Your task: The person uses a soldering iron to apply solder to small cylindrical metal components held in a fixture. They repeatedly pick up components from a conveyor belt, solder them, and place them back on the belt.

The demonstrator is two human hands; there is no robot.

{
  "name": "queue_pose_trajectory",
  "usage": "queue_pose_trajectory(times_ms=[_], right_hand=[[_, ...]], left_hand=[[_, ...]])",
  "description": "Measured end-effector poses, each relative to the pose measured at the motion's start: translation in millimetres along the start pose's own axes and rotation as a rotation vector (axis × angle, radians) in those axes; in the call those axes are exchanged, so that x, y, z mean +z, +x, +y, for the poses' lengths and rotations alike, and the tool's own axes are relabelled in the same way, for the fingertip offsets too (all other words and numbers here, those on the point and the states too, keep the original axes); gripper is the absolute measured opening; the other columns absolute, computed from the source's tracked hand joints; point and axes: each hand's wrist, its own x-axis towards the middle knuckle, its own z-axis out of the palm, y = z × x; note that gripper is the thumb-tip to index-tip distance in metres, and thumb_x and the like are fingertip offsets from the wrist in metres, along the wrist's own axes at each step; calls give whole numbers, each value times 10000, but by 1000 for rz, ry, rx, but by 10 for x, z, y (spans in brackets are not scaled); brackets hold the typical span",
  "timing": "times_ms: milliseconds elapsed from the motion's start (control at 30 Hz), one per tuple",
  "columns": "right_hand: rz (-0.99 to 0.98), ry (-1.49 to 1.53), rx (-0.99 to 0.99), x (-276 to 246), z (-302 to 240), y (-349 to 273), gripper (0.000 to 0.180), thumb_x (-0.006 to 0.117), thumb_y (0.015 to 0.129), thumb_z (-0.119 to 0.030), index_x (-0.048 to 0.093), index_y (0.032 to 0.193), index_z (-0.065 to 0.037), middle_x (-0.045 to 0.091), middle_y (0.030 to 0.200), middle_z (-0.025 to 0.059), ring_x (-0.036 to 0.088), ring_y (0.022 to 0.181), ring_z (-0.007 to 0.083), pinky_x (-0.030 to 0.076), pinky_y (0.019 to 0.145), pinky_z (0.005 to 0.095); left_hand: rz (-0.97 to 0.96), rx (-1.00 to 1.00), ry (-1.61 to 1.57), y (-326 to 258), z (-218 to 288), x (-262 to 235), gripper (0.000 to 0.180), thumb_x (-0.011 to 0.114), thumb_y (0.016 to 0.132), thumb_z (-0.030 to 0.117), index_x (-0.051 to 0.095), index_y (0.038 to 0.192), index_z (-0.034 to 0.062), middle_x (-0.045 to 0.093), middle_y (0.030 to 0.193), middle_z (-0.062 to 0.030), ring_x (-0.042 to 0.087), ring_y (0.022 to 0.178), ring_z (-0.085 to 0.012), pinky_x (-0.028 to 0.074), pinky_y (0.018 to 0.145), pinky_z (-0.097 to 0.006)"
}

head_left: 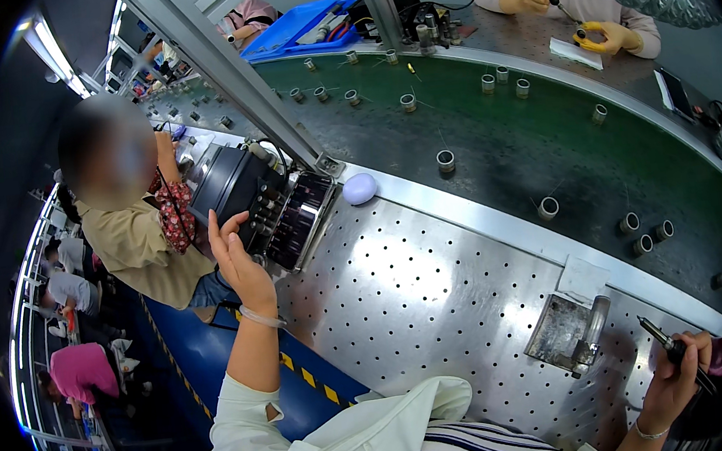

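My left hand [245, 273] is raised at the left of the perforated metal worktop [418, 263]. Its fingers are stretched out, and nothing shows in them. Just beyond it stands a black machine [238, 185] with a dark, metal-edged tray [303, 218]. At the lower right, my right hand [680, 377] grips a soldering iron [657, 333] by its black handle, its metal tip tilted up and to the left. Left of that tip, a worn metal fixture [557, 332] with a cylindrical bar [598, 319] rests on the worktop.
A green conveyor belt [495, 158] carrying several small metal cylinders [446, 161] curves along the far side. A lilac rounded object [360, 189] sits by its rail. Opposite, a co-worker's hands [605, 37] hold a soldering iron and a yellow piece. Another person [128, 224] sits at left.
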Motion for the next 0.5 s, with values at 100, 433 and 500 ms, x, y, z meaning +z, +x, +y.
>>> queue_pose_trajectory(times_ms=[100,433,500], right_hand=[[8,1,4,32,-1,3,212,532,914,-198,470,828,-15,435,741,20,318,571,45,250,457,136],[-18,9,16,34,-5,8,202,522,922,-194,467,830,-23,431,740,14,313,573,46,255,479,139],[-10,6,9,15,15,7,199,521,922,-194,471,840,-19,430,750,15,314,574,44,259,482,137]], left_hand=[[11,-30,-34,-27,-6,-23,460,316,955,146,314,1371,-49,579,1092,-124,522,1033,-163,351,958,-288],[-122,-46,159,-212,-83,-59,571,547,842,34,338,1371,-18,563,1096,-98,501,990,-179,370,931,-312],[-199,77,417,-257,-44,-70,694,653,751,59,342,1366,-23,560,1124,-114,493,1034,-237,367,946,-343]])
